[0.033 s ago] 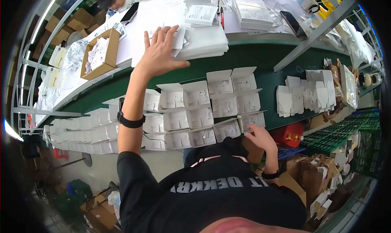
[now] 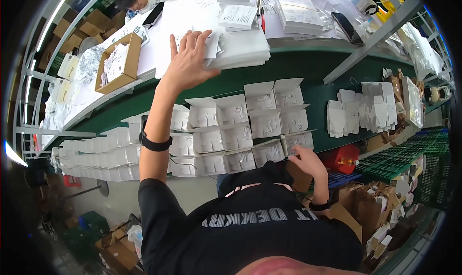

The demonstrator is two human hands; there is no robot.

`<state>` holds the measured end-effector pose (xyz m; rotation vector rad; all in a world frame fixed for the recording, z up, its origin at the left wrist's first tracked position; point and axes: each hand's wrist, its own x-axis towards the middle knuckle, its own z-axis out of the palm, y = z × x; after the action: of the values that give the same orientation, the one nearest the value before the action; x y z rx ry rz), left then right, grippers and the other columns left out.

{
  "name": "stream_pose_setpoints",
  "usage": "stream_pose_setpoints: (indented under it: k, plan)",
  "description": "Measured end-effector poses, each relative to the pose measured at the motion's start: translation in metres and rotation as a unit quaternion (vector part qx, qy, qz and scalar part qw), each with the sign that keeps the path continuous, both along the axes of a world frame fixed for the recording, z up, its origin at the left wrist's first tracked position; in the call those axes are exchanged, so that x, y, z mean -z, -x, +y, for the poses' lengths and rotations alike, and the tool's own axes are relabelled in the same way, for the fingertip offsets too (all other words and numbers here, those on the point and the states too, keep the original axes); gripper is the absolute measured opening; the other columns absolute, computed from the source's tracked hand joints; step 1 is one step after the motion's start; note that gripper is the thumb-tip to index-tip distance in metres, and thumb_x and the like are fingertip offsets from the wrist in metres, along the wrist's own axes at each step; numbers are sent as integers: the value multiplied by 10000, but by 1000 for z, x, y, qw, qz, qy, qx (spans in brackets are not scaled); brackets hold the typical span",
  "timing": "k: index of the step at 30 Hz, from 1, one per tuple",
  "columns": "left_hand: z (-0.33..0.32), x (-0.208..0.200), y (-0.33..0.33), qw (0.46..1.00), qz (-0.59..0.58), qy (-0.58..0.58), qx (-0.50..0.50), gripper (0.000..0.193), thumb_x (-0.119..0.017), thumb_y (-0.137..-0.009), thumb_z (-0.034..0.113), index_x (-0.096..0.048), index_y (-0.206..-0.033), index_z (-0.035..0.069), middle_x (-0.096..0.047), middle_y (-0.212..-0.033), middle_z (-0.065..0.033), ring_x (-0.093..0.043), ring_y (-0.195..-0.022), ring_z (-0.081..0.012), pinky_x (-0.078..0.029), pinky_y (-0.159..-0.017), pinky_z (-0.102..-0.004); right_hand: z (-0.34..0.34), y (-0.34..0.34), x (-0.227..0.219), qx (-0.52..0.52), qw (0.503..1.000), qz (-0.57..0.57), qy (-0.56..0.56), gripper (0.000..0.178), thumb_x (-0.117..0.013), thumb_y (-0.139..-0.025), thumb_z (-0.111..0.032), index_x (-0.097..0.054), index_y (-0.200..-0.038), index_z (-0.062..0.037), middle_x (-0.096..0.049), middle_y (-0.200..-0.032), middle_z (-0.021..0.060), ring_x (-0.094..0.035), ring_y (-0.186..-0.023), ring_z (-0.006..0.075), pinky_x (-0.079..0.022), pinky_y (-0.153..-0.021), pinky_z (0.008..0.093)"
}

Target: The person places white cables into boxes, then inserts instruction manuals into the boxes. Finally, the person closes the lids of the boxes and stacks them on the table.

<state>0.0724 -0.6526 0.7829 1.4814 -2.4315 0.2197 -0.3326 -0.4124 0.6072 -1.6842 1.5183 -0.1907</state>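
Observation:
My left hand (image 2: pixel 190 58) reaches over the white upper table, its fingers spread. It lies by small white paper slips (image 2: pixel 211 48), at the left end of a stack of thin white translucent sheets (image 2: pixel 243 51); whether the fingertips touch the slips I cannot tell. My right hand (image 2: pixel 310 163) is at the near edge of an open white box (image 2: pixel 301 141), fingers loosely bent and apart, with nothing visible in them. Rows of open white boxes (image 2: pixel 210 116) stand on the green lower bench, several with a white cable (image 2: pixel 263 100) inside.
Flattened white boxes (image 2: pixel 380 104) lie on the right of the bench. On the table are a cardboard box of white pieces (image 2: pixel 118 66), stacked booklets (image 2: pixel 299 19), a phone (image 2: pixel 345 27) and a red pen (image 2: pixel 263 24). A metal post (image 2: pixel 370 42) rises at right. A person (image 2: pixel 137 1) sits across.
My left thumb has drawn in slightly toward the palm. The right hand and the boxes look the same.

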Motion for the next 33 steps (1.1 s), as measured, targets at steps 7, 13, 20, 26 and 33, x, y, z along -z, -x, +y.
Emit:
stream_pose_setpoints:
  k: [7, 13, 20, 26, 33]
  plan:
    - [0, -23, -19, 979, 132, -128, 92, 651, -766, -910, 160, -491, -1498, 111, -583, -1444, -146, -584, -1302, -367, -447, -1137, -475, -11, -8, -11, -7, 999, -19, 29, 390, -691, -948, -248, -628, -1248, -6, -734, -974, 205, -716, -867, 355, -558, -806, 427]
    - [-3, -27, -22, 977, 150, -89, 119, 476, -720, -947, 115, -604, -1408, 84, -649, -1385, -162, -672, -1145, -396, -535, -1017, -413, -20, -14, -26, 2, 1000, -10, 29, 373, -682, -954, -226, -627, -1254, -11, -730, -960, 197, -713, -856, 348, -558, -785, 423]
    - [11, -40, -31, 965, 220, -127, 57, 441, -650, -947, 6, -611, -1385, 52, -631, -1405, -181, -638, -1215, -404, -522, -1039, -420, -25, -32, -48, -21, 997, -40, 68, 384, -681, -964, -240, -627, -1271, -15, -731, -946, 173, -705, -822, 294, -559, -768, 380]
    - [95, -29, 2, 952, 250, 81, 156, 617, -689, -818, 24, -611, -1424, 103, -628, -1416, -162, -601, -1302, -333, -491, -1097, -437, -34, -109, -108, 66, 905, -418, 45, 409, -664, -1003, -220, -589, -1316, 32, -723, -952, 114, -684, -783, 180, -561, -711, 318]
    - [221, 66, 20, 965, 151, -135, 165, 750, -707, -757, 52, -544, -1487, 112, -516, -1475, -112, -508, -1292, -394, -517, -1061, -453, -5, -164, -94, 121, 830, -516, -174, 379, -612, -1034, -166, -554, -1317, 80, -705, -968, 102, -660, -716, 145, -539, -593, 272]
